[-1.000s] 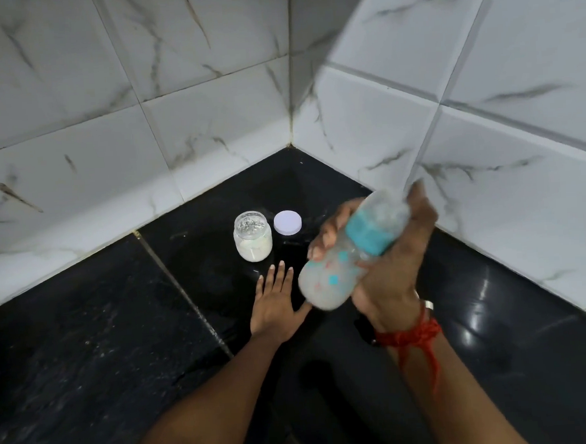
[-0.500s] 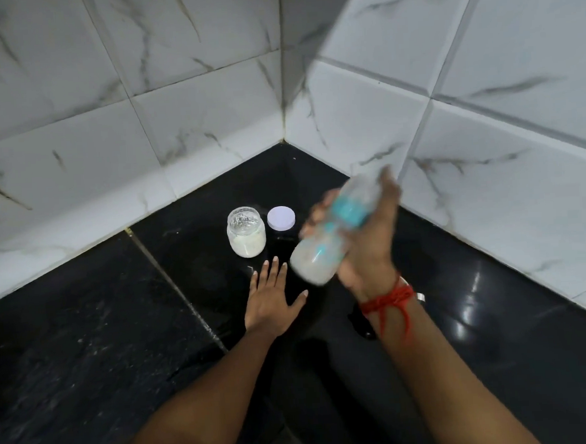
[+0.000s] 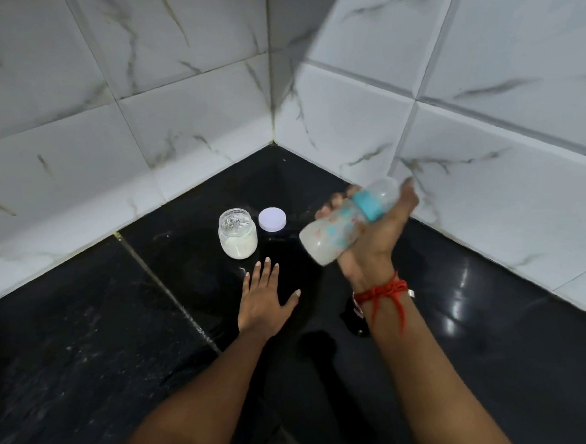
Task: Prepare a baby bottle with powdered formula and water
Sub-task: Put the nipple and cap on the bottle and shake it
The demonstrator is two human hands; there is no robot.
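Since earlier, right hand (image 3: 376,232) has swung gripped, blurred teal-collared milky baby bottle (image 3: 340,227); mixing underway; left hand (image 3: 262,301) flat, fingers released.

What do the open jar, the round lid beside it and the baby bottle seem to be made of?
Jar: probably clear glossy glass; white powder shows through. Lid: likely matte opaque plastic, pale. Baby bottle, in the right hand: apparently translucent plastic, printed, with a teal collar; blur leaves it uncertain.

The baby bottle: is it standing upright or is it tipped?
Tipped. The right hand holds the baby bottle slanted above the counter, base low toward the jar, teal collar end higher toward the wall.
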